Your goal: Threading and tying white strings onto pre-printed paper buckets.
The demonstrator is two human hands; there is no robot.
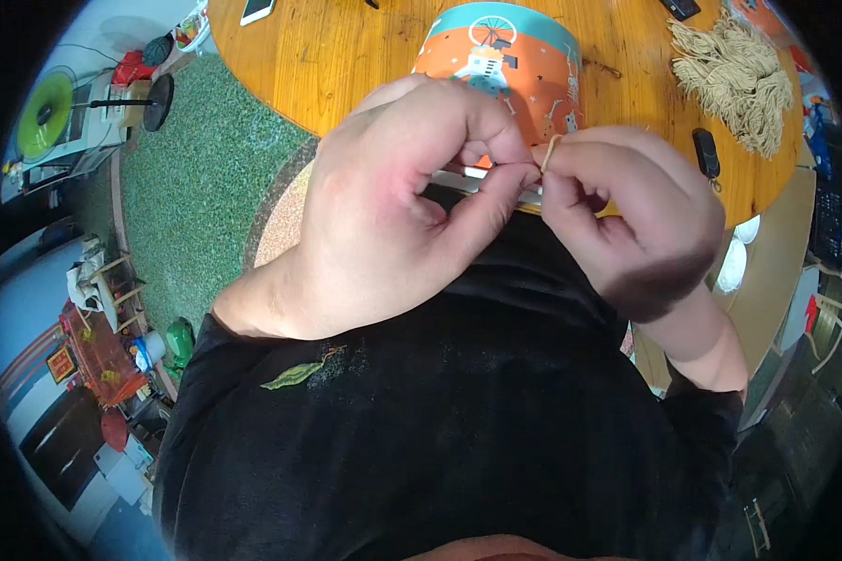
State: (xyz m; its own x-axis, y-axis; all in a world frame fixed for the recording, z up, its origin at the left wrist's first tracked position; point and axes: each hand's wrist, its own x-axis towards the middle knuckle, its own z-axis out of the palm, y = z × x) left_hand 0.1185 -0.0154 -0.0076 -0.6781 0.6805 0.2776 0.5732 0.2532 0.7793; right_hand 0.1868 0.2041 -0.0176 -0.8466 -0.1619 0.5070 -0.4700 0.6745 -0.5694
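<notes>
1. Hands meet close above the lap, in front of the round wooden bench (365, 65).
2. Left hand (393, 206): fingers closed, thumb and forefinger pinching one end of a thin tan cord strand (551, 151).
3. Right hand (627, 210): fingers curled shut on the same strand, which loops over its forefinger.
4. Step looks like knotting or twisting the strand; the next move needs steady tension on both ends.
5. Bundle of beige cord lengths (734, 79) lies on the bench beside an orange and teal illustrated box (505, 65); small black key fob (706, 154) nearby.
</notes>
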